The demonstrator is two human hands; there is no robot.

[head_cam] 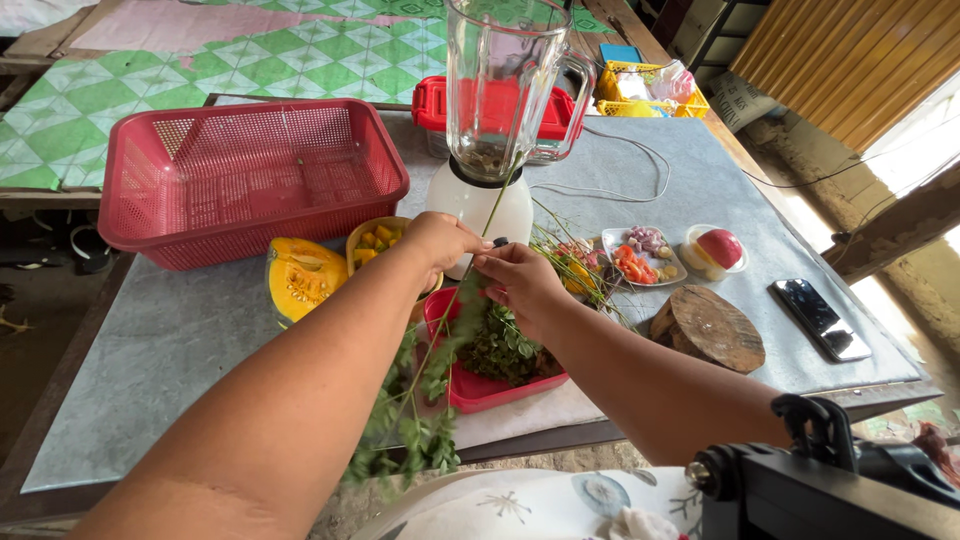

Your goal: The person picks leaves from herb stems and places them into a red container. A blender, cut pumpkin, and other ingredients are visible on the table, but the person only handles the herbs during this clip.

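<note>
Black camera mount [830, 480] crops the corner; both hands' fingers [500, 268] pinch a leafy stem [440, 330], fingertips partly hidden.

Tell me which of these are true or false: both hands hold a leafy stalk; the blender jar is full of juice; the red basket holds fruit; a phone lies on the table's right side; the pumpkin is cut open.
1. Both the left hand and the right hand hold the leafy stalk: true.
2. The blender jar is full of juice: false, it looks nearly empty.
3. The red basket holds fruit: false, nothing shows inside it.
4. A phone lies on the right side of the table: true.
5. The pumpkin is cut open: true.
</note>
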